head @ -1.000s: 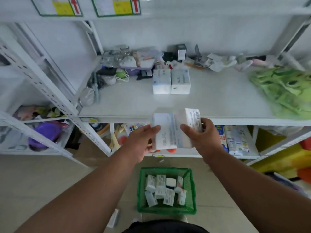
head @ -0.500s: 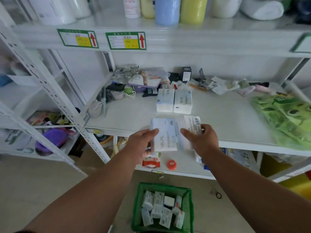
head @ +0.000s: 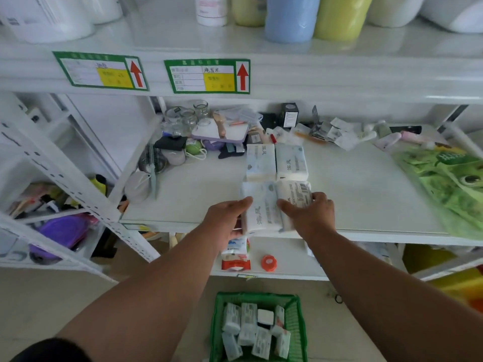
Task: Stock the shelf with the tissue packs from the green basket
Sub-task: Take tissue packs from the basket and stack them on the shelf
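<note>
With both arms stretched to frame centre, left hand [head: 226,218] and right hand [head: 311,212] each clasp a tissue pack [head: 261,207] at the shelf [head: 366,194] edge. Green basket [head: 300,322], bottom centre, holds more packs.

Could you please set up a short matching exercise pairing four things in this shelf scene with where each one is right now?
Things:
1. green basket
2. blue bottle
3. orange cap
4. two tissue packs in the hands

Places:
A. on the top shelf
B. at the front edge of the middle shelf
C. on the floor below the shelves
D. on the lower shelf

Pairs: 1-C, 2-A, 3-D, 4-B
</note>
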